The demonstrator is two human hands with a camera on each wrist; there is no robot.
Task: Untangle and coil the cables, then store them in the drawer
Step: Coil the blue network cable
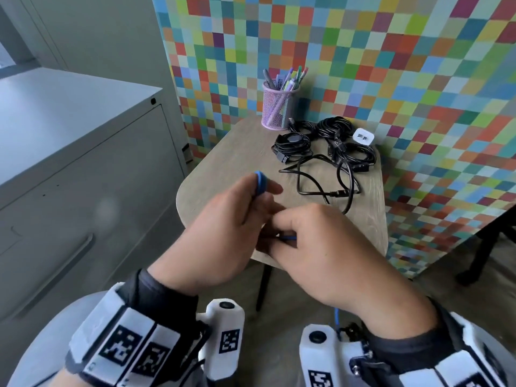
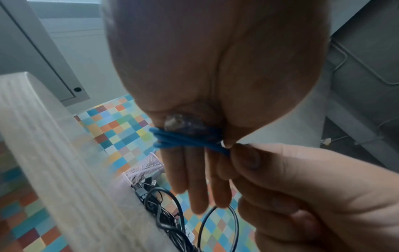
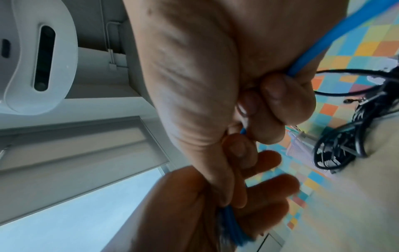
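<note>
A blue cable [image 1: 261,181] is wound in several loops around the straight fingers of my left hand [image 1: 245,202]. In the left wrist view the thumb pins the blue loops [image 2: 185,140] against those fingers. My right hand [image 1: 282,236] pinches the loose blue strand [image 3: 345,37] right beside the coil, fingers curled. Both hands hover over the near edge of the small wooden table [image 1: 229,157]. A pile of black cables [image 1: 329,152], partly coiled and partly loose, lies at the table's back right.
A pink mesh pen cup [image 1: 277,107] stands at the table's back edge, and a white charger [image 1: 363,136] lies beside the black cables. A grey filing cabinet [image 1: 69,152] with a shut drawer and handle [image 1: 55,275] stands to the left. A checkered wall is behind.
</note>
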